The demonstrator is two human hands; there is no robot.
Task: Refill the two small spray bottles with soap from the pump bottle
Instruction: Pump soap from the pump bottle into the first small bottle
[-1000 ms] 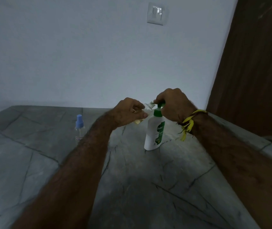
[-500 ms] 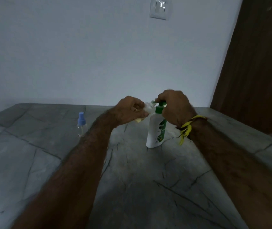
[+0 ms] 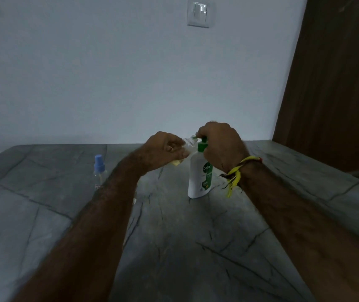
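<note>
At the stone counter (image 3: 174, 247), against the wall: I stand with both arms stretched out over the slab, pump bottle upright between my hands.

Pump bottle (image 3: 200, 177): white body, green pump head; stands on the counter just under my right hand.

First spray bottle (image 3: 188, 143): small and clear, cap off as far as I can tell; I hold it tilted, mouth up against the green spout. A yellowish tint shows at its lower end below my fingers, so I judge some soap is already inside.

Second spray bottle (image 3: 99, 171): stands upright on the counter to the left, well apart from the pump bottle, blue spray cap on; it looks clear and not yet refilled.

Progress: I judge the first fill to be under way and unfinished; left to do are capping this bottle, then uncapping, filling and recapping the second one.

Left hand (image 3: 164, 150): fingers curled round the first spray bottle, gripping it by the body and steadying it at the spout.

Right hand (image 3: 220, 147): fingers curled over the green pump head, gripping it from above, placed to press it down.

Wrist thread (image 3: 237, 173): yellow, tied at my right wrist, loose ends hanging beside the pump bottle.
</note>
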